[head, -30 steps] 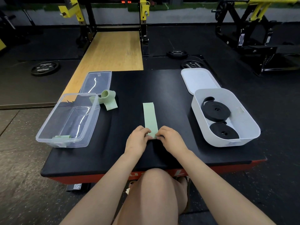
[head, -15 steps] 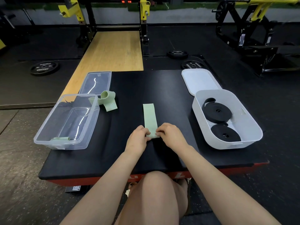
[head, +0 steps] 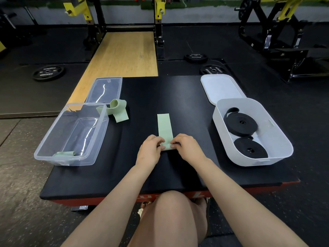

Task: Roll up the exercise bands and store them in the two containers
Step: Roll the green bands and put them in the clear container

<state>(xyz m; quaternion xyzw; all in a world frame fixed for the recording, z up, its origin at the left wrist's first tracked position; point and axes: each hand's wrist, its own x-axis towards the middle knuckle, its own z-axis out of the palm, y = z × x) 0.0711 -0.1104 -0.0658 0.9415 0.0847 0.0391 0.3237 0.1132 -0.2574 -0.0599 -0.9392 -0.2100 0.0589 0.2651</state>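
A flat pale green exercise band (head: 164, 126) lies lengthwise in the middle of the black platform (head: 160, 93). Its near end is curled into a small roll. My left hand (head: 150, 151) and my right hand (head: 187, 147) pinch that rolled end from either side. A second green band (head: 116, 109) lies loosely folded beside the clear container (head: 71, 134), which holds one rolled green band (head: 65, 154) at its near end. The white container (head: 252, 131) on the right holds two rolled black bands (head: 240, 123).
A clear lid (head: 105, 90) lies behind the clear container and a white lid (head: 220, 88) behind the white one. Weight plates (head: 47, 72) lie on the gym floor. My knee (head: 172, 216) is below the platform's near edge.
The roll at the band's near end has advanced a little away from me with both hands, so the flat part is slightly shorter. The camera view shifted slightly.
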